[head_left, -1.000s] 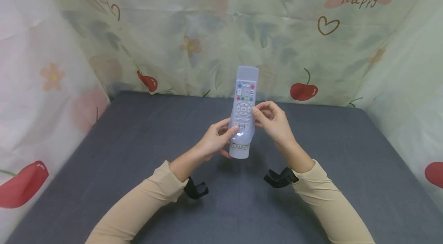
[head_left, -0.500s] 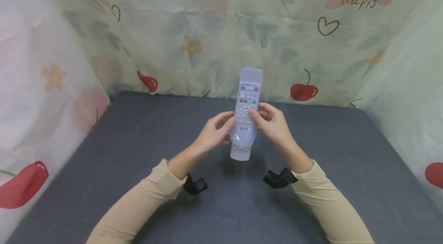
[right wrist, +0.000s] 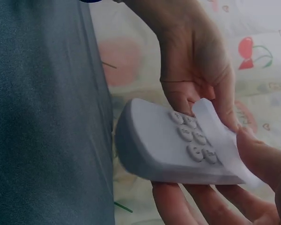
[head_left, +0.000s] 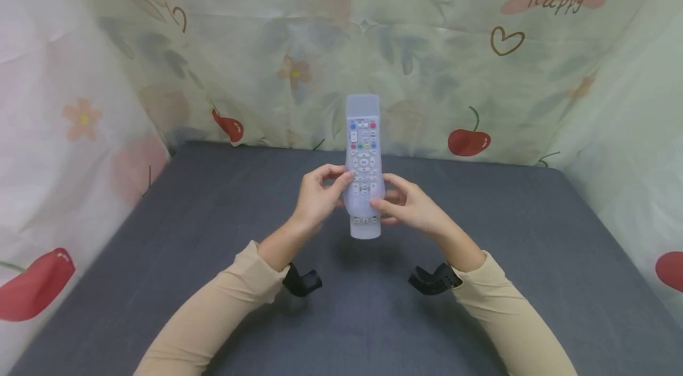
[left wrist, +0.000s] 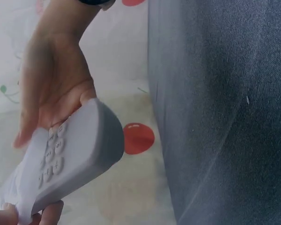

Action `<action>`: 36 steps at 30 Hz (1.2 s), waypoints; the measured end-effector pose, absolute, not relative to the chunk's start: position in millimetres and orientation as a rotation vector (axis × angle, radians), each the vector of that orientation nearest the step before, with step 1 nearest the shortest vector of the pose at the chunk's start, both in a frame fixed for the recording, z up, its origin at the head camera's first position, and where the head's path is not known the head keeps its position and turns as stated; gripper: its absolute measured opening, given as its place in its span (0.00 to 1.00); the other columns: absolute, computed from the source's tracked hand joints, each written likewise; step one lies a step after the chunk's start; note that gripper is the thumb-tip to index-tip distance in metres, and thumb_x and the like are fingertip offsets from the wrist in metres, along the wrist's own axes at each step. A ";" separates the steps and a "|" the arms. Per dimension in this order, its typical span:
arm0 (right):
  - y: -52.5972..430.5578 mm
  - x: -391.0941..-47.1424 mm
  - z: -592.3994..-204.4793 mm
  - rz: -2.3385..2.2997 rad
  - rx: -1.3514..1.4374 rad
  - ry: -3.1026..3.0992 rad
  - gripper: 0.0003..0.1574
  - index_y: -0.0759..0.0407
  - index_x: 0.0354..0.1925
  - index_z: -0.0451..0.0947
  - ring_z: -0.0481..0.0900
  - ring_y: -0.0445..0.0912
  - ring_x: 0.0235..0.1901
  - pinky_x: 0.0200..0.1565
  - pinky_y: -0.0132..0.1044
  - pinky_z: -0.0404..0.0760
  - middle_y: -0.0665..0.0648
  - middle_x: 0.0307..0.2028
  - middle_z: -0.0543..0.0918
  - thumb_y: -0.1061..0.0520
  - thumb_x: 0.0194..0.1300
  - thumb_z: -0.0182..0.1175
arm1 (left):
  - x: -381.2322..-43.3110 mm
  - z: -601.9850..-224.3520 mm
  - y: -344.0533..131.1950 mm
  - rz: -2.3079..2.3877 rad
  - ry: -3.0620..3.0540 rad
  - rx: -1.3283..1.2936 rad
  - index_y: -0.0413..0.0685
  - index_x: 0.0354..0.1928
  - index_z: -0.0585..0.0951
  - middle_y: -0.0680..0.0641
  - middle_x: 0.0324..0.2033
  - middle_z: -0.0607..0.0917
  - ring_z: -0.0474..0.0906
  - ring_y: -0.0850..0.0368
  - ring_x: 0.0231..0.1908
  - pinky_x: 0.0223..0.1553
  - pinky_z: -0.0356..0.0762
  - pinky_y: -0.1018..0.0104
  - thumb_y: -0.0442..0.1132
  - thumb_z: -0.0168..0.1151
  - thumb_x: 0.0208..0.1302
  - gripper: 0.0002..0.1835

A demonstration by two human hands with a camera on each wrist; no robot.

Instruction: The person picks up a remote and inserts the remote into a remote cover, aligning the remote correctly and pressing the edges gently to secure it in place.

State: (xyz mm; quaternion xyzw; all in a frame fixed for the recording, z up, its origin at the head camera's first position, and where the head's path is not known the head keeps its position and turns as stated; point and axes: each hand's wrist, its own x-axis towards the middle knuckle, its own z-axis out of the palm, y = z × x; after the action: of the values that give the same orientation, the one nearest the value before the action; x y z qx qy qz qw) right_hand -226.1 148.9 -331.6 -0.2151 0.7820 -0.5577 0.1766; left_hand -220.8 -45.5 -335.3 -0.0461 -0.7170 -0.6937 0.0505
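A white remote control (head_left: 365, 231) is held upright above the table in the head view. A translucent sleeve-like cover (head_left: 360, 203) wraps most of it, while the bottom end with its last buttons sticks out below the cover's lip. My left hand (head_left: 316, 195) grips the left edge, thumb on the front. My right hand (head_left: 418, 209) holds the lower right side, thumb on the cover near its lip and fingers behind. The right wrist view shows the cover's lip (right wrist: 218, 133) standing off the remote's face (right wrist: 164, 136), close to the right thumb (right wrist: 260, 154).
A dark grey cloth-covered table (head_left: 368, 316) lies beneath both hands. Patterned fabric curtains (head_left: 331, 44) rise behind it and on both sides. Black wrist mounts (head_left: 302, 282) jut out from the beige sleeves (head_left: 224, 305).
The remote has swung right, then left and slightly up. My right hand has slid down from the remote's middle to the cover's lower end; my left hand has shifted up along its edge.
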 end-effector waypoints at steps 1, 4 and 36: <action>149.5 -225.3 -332.4 -1.559 -0.620 2.195 0.40 0.59 0.68 0.54 0.81 0.56 0.48 0.44 0.50 0.82 0.73 0.55 0.75 0.56 0.64 0.59 | -221.4 -335.0 -45.7 -2.112 -2.163 -0.131 0.34 0.46 0.79 0.38 0.40 0.79 0.80 0.63 0.26 0.26 0.83 0.65 0.35 0.59 0.63 0.12; 149.4 -223.7 -334.8 -1.516 -0.660 2.164 0.43 0.61 0.68 0.53 0.82 0.54 0.46 0.43 0.48 0.83 0.73 0.55 0.75 0.57 0.61 0.63 | -222.7 -335.1 -45.9 -2.126 -2.121 -0.102 0.34 0.45 0.80 0.40 0.38 0.79 0.79 0.65 0.25 0.25 0.82 0.66 0.35 0.60 0.63 0.12; 136.6 -210.8 -338.4 -1.696 -0.499 2.248 0.35 0.66 0.65 0.60 0.83 0.48 0.41 0.34 0.39 0.84 0.73 0.54 0.76 0.67 0.61 0.59 | -222.9 -335.1 -42.3 -1.763 -2.226 -0.411 0.34 0.29 0.71 0.35 0.41 0.84 0.74 0.56 0.18 0.15 0.61 0.75 0.33 0.55 0.66 0.09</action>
State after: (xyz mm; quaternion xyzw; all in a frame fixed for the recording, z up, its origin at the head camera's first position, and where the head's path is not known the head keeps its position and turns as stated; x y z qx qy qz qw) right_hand -210.8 136.6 -338.4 -0.1728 0.7783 -0.5871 0.1402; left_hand -222.9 -42.3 -335.1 -0.1420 -0.7686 -0.6088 0.1360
